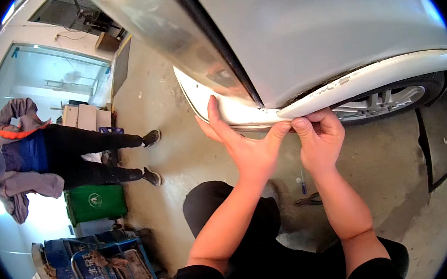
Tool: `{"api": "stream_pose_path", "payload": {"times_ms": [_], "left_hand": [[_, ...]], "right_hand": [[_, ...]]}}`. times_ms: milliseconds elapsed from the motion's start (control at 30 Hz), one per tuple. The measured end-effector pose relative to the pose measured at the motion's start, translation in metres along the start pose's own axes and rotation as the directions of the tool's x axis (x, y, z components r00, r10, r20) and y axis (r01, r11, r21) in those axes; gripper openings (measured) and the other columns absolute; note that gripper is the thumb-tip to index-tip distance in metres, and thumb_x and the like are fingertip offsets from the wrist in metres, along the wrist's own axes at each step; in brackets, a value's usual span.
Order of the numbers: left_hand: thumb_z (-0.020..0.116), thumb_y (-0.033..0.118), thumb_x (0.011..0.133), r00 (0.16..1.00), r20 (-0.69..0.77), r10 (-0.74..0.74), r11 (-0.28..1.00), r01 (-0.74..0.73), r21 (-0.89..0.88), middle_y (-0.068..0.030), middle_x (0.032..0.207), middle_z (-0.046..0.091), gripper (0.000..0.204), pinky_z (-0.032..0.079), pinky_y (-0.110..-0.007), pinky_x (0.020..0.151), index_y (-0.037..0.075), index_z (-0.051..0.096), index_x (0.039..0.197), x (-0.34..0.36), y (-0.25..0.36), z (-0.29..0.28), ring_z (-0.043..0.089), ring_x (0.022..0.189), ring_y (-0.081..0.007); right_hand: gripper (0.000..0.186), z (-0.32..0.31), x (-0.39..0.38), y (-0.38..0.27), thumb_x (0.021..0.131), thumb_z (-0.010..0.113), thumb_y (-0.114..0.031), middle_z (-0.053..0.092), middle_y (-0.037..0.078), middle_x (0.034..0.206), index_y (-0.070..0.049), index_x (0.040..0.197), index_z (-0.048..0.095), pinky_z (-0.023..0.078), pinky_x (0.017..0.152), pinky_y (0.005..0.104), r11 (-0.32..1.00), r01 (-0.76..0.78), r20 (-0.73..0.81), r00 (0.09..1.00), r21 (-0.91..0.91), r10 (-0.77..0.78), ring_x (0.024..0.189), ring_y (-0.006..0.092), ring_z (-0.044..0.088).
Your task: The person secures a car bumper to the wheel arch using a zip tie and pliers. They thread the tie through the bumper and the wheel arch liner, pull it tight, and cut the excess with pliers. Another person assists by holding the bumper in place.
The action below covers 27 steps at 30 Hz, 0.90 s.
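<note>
A silver-white car body panel (330, 21) fills the upper right. Below it, a white bumper (237, 109) meets a white wheel-arch edge (379, 75) whose paint is chipped and scraped. My left hand (246, 147) lies against the bumper with fingers spread, its index finger stretched upward and its thumb at the joint. My right hand (321, 143) pinches the lower edge of the wheel-arch piece close by, with its curled fingers partly behind the edge. Both thumb tips nearly meet under the seam.
A wheel (386, 101) sits under the arch. On the floor lie a screwdriver (303, 183) and dark pliers (309, 200). Someone in dark trousers (94, 138) stands at left, near a green bin (95, 202), a blue drum (79, 263) and a blue-framed cart (139, 274).
</note>
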<state>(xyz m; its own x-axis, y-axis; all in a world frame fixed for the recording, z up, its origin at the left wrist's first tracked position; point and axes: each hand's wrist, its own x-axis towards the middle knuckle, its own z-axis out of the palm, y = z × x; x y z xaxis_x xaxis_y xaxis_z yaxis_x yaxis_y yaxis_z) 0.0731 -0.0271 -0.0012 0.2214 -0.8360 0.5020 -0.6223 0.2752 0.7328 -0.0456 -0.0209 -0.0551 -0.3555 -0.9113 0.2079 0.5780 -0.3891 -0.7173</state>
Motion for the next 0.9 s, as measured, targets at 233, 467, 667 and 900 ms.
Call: {"api": "stream_pose_path", "payload": {"times_ms": [233, 467, 667, 900], "left_hand": [[0.085, 0.032, 0.083, 0.998, 0.035, -0.054, 0.956, 0.062, -0.286, -0.0243, 0.167, -0.002, 0.121, 0.011, -0.052, 0.126, 0.001, -0.003, 0.162, -0.017, -0.031, -0.018, 0.007, 0.157, -0.0389], [0.082, 0.037, 0.088, 0.936, 0.133, -0.326, 0.850, 0.352, -0.392, -0.0183, 0.169, 0.006, 0.119, 0.017, -0.055, 0.125, 0.007, -0.005, 0.164, -0.030, -0.062, -0.021, 0.009, 0.157, -0.0365], [0.066, 0.028, 0.102, 0.972, 0.082, -0.222, 0.874, 0.236, -0.424, -0.0111, 0.155, 0.039, 0.080, 0.028, -0.041, 0.119, 0.007, 0.016, 0.161, -0.024, -0.051, -0.003, 0.039, 0.141, -0.0247], [0.068, 0.027, 0.101, 0.940, 0.163, -0.300, 0.843, 0.342, -0.415, -0.0114, 0.155, 0.037, 0.081, 0.027, -0.043, 0.120, 0.007, 0.017, 0.161, -0.022, -0.048, -0.018, 0.037, 0.142, -0.0256]], "right_hand": [[0.010, -0.006, 0.004, -0.003, 0.093, 0.075, -0.003, 0.067, 0.008, 0.102, 0.005, 0.094, 0.070, 0.050, 0.073, 0.0240, 0.988, 0.084, 0.065, 0.995, -0.128, -0.076, 0.084, 0.0099, 0.062], [0.022, -0.035, -0.022, 0.035, 0.095, 0.070, -0.008, 0.064, 0.009, 0.111, 0.003, 0.113, 0.066, 0.049, 0.076, 0.0264, 0.968, -0.082, 0.053, 0.994, -0.236, 0.097, 0.089, 0.0127, 0.060], [0.042, -0.028, -0.031, 0.052, 0.089, 0.074, -0.007, 0.065, 0.014, 0.119, 0.003, 0.128, 0.064, 0.054, 0.076, 0.0298, 0.918, -0.064, 0.202, 0.967, -0.392, 0.154, 0.094, 0.0186, 0.065], [0.030, -0.018, -0.018, 0.045, 0.093, 0.072, -0.010, 0.066, 0.013, 0.111, 0.003, 0.120, 0.065, 0.053, 0.079, 0.0326, 0.845, -0.068, 0.203, 0.957, -0.531, 0.205, 0.089, 0.0209, 0.065]]}}
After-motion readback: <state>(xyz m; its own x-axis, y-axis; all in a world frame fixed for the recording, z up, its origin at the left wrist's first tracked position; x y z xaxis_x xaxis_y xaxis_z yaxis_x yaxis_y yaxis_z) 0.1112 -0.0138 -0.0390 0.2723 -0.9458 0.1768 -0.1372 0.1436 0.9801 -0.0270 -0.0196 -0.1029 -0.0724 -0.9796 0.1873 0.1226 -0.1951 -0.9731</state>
